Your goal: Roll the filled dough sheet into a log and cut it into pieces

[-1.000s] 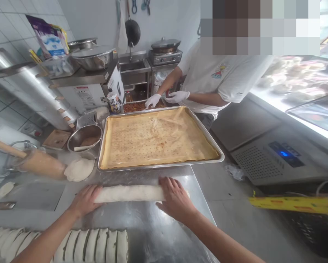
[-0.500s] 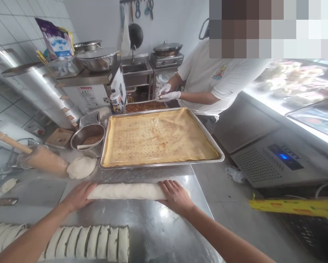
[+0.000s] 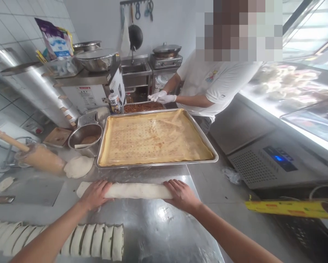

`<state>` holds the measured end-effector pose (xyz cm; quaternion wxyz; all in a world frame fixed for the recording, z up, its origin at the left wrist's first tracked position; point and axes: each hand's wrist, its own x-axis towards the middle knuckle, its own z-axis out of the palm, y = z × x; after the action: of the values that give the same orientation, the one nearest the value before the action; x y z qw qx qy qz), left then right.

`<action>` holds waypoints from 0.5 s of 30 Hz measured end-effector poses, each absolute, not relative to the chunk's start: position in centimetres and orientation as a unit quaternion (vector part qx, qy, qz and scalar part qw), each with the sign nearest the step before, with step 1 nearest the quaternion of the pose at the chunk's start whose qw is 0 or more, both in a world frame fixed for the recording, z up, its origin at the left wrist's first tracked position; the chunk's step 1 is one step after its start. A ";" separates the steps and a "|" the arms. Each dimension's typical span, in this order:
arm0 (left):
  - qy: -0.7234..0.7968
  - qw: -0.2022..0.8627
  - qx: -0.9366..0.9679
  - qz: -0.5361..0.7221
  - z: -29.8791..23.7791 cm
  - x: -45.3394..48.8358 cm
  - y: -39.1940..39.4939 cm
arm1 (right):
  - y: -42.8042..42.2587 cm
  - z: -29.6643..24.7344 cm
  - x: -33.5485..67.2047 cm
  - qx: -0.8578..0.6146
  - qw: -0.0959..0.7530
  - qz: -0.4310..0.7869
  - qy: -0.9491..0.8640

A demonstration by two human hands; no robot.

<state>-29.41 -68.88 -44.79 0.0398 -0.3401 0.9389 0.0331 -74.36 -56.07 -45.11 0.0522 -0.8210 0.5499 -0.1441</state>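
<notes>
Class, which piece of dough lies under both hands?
The long uncut roll, under the left hand and right hand; the round dough piece and the sliced rolls lie apart, untouched.

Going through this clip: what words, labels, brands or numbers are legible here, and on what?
Bottle label: "茶", uncertain, blurred.
Blue display panel: too blurred to read.
Printed bag: too small to read.
Yellow roll: red print too blurred.

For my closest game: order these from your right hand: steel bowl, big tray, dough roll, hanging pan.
1. Dough roll, under the right hand.
2. Big tray, just ahead.
3. Steel bowl, left of tray.
4. Hanging pan, far wall.
</notes>
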 end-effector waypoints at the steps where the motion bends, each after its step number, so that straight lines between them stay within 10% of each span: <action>1: 0.940 0.036 -0.338 0.026 -45.0 -28.6 -69.2 | -56.1 -45.0 -74.5 -0.817 0.058 -0.142 0.555; 15: 0.839 -0.101 -0.534 -0.002 -39.9 -20.9 -69.9 | -49.2 -41.7 -70.2 -0.712 -0.037 -0.232 0.662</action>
<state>-20.85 -69.92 -39.95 -0.1014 -0.5345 0.8391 -0.0022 -70.21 -49.18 -41.71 -0.0372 -0.7118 0.6618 -0.2323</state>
